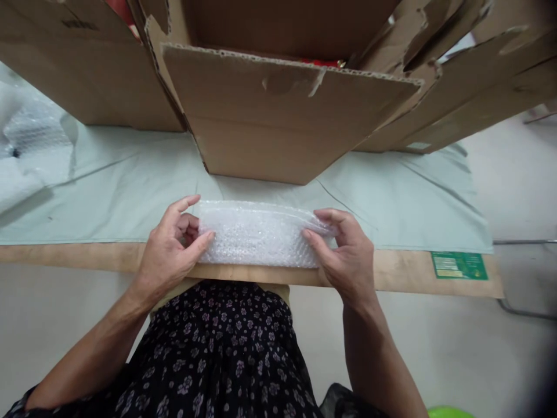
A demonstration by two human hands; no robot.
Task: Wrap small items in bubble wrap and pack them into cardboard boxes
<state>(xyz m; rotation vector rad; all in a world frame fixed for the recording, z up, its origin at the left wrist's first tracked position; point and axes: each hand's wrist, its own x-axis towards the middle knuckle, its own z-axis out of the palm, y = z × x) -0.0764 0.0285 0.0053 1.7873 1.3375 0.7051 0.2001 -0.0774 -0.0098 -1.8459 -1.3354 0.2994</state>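
Observation:
A flat, folded piece of bubble wrap (256, 235) lies lengthwise along the front edge of the table, with its layers showing at the right end. My left hand (174, 247) grips its left end, thumb on top and the other fingers curled at the edge. At the opposite end, my right hand (346, 249) pinches the bubble wrap between thumb and fingers. Whether anything is wrapped inside, I cannot tell.
An open cardboard box (270, 122) stands right behind the bubble wrap, flanked by a left box (96, 75) and a right box (456, 98). More bubble wrap (35, 128) is heaped at the far left. A pale green cloth (130, 197) covers the table (404, 273).

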